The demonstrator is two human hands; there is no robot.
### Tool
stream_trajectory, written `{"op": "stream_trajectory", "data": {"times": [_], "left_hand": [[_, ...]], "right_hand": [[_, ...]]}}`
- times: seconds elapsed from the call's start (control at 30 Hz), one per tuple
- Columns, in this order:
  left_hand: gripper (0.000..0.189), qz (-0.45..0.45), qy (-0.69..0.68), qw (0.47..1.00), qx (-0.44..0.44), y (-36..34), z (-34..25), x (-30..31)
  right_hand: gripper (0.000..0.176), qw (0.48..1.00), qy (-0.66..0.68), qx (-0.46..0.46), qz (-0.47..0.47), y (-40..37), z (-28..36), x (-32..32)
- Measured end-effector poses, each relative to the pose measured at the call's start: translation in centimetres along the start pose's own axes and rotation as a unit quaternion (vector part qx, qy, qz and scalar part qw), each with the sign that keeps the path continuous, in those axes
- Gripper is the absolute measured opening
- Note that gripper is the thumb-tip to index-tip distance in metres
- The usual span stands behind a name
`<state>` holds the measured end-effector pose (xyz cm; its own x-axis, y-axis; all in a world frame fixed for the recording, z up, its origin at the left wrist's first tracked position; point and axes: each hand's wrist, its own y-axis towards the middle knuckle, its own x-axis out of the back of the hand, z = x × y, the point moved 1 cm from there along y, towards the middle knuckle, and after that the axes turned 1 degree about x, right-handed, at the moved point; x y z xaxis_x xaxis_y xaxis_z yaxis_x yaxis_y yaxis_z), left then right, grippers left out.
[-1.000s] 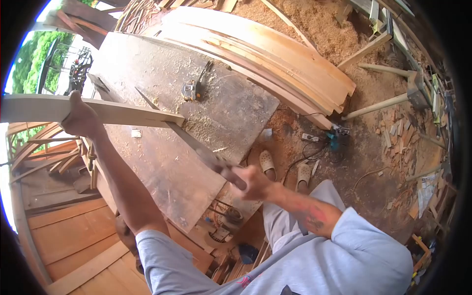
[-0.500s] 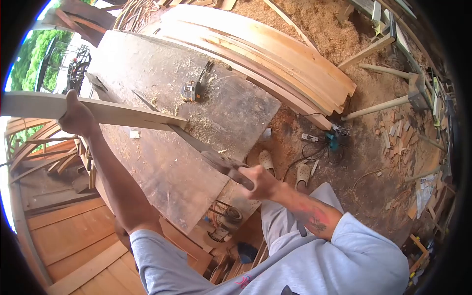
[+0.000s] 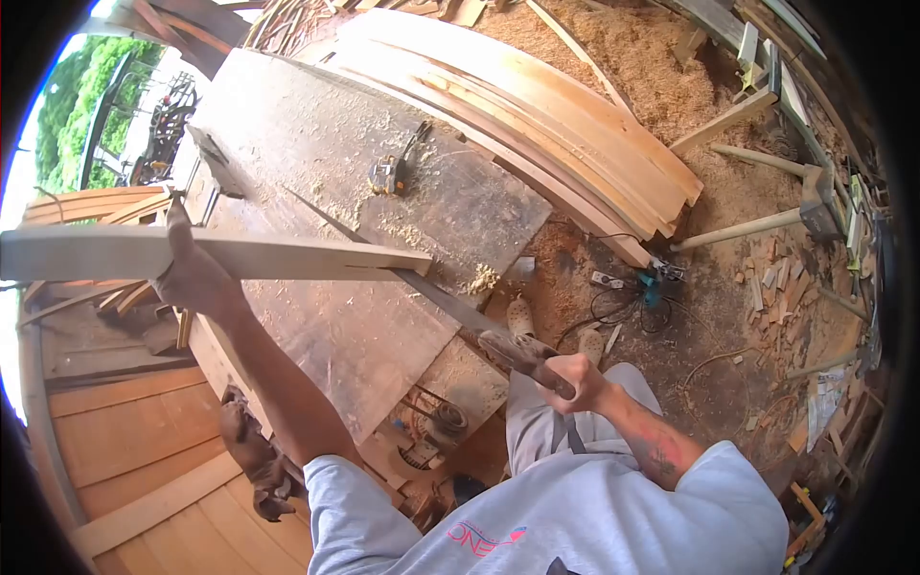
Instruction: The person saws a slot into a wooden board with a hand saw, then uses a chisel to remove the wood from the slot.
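Note:
My left hand [image 3: 199, 273] is wrapped around a long pale wooden board [image 3: 307, 257], with the thumb over its upper edge. The board reaches from the left edge of the view to above the worktable [image 3: 374, 335]. In my right hand [image 3: 580, 381] is the wooden handle of a handsaw [image 3: 446, 302]. Its blade slants up to the left and crosses the board near the right end, where the board hides part of it. Beyond the board, the narrow tip shows over the tabletop. A yellow-and-black tape measure [image 3: 388, 175] lies farther back among wood shavings.
Long curved planks [image 3: 537, 115] are stacked beyond the table. A teal power tool [image 3: 650, 287] with a loose cord lies on the floor at the right, near a trestle [image 3: 815, 196] and scattered offcuts [image 3: 781, 278]. Wooden panels [image 3: 144, 422] stand at lower left.
The board and my left hand have shifted right and slightly nearer to me. My right hand and the saw have moved the same way. The camera view has shifted a little too.

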<state>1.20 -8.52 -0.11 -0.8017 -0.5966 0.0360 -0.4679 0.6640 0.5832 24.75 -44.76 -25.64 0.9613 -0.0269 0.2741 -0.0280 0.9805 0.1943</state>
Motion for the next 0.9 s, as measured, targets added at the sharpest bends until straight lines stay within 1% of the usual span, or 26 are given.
{"op": "stream_trajectory", "data": {"times": [0.03,0.1,0.13,0.17,0.23,0.27,0.3,0.37,0.4,0.43,0.47,0.5,0.53,0.6,0.63,0.7,0.73,0.77,0.8,0.83,0.87,0.9], "left_hand": [[0.025,-0.005,0.059,0.997,-0.041,-0.8,-1.5,-0.1],[0.03,0.05,-0.095,0.994,0.025,-3.5,-3.8,-0.9],[0.033,0.109,-0.167,0.978,0.061,-4.2,-4.2,-1.0],[0.033,0.104,-0.165,0.979,0.06,-4.4,-4.6,-0.6],[0.031,0.269,-0.227,0.928,0.12,-5.0,-5.1,-0.2],[0.018,0.281,-0.24,0.925,0.091,-5.4,-5.4,-0.5],[0.018,0.284,-0.238,0.924,0.097,-6.0,-5.5,-0.8],[0.014,0.146,-0.105,0.983,0.032,-7.2,-5.8,-0.5],[0.014,0.138,-0.057,0.989,-0.017,-7.5,-6.0,-0.2],[0.014,0.133,-0.046,0.99,-0.006,-7.5,-6.0,0.0],[0.015,0.126,-0.08,0.989,0.003,-7.4,-5.9,0.1],[0.016,0.117,-0.113,0.987,0.012,-7.2,-5.7,0.1],[0.016,0.111,-0.101,0.988,0.018,-7.0,-5.5,0.1],[0.019,0.133,-0.167,0.977,0.014,-6.4,-5.3,-0.2],[0.019,0.128,-0.157,0.979,0.018,-6.0,-5.0,-0.2],[0.024,0.19,-0.194,0.962,0.018,-5.1,-4.3,0.0],[0.026,0.212,-0.149,0.966,0.003,-4.9,-4.2,0.2],[0.026,0.211,-0.143,0.967,0.002,-4.3,-3.6,0.8],[0.026,0.264,-0.119,0.955,-0.062,-3.2,-3.0,1.4],[0.026,0.317,-0.097,0.935,-0.126,-2.4,-2.6,1.6],[0.026,0.323,-0.098,0.933,-0.125,-1.9,-2.3,1.5],[0.024,0.344,-0.124,0.925,-0.103,-1.4,-2.0,1.3]], "right_hand": [[0.021,1.0,0.013,-0.009,0.001,0.4,0.1,-0.4],[0.019,1.0,0.015,-0.014,0.0,0.4,0.7,-0.6],[0.019,1.0,0.011,-0.028,-0.008,0.3,0.9,-0.4],[0.019,1.0,0.011,-0.026,-0.003,0.2,1.0,-0.3],[0.018,0.997,0.024,-0.059,-0.032,-0.2,1.1,-0.2],[0.017,0.997,0.022,-0.074,-0.023,-0.5,1.2,0.1],[0.017,0.996,0.023,-0.081,-0.023,-0.8,1.5,0.5],[0.015,0.998,0.001,-0.051,-0.032,-2.1,2.3,1.4],[0.015,0.999,-0.01,-0.034,-0.04,-3.8,2.8,1.9],[0.015,0.999,-0.02,-0.036,-0.014,-6.1,3.4,3.0],[0.012,0.998,-0.06,-0.019,-0.007,-8.9,4.0,3.8],[0.01,0.994,-0.103,-0.013,0.039,-10.4,6.7,5.8],[0.009,0.994,-0.103,-0.01,0.041,-12.7,8.4,6.9],[0.011,0.99,-0.078,-0.07,0.095,-14.7,11.9,9.5],[0.011,0.989,-0.073,-0.072,0.106,-14.1,11.3,9.0],[0.009,0.993,-0.111,-0.025,0.028,-11.1,8.9,6.8],[0.004,0.996,-0.082,0.013,-0.014,-8.9,4.7,4.3],[0.007,0.997,-0.052,0.05,0.024,-5.0,1.7,2.8],[0.006,0.998,-0.019,0.061,-0.007,-1.1,-0.3,0.6],[0.007,0.998,0.041,0.027,-0.03,1.7,-1.5,-0.8],[0.008,0.998,0.038,0.02,-0.046,2.8,-1.1,-1.6],[0.009,0.998,0.031,0.008,-0.06,3.0,-0.2,-1.4]]}}
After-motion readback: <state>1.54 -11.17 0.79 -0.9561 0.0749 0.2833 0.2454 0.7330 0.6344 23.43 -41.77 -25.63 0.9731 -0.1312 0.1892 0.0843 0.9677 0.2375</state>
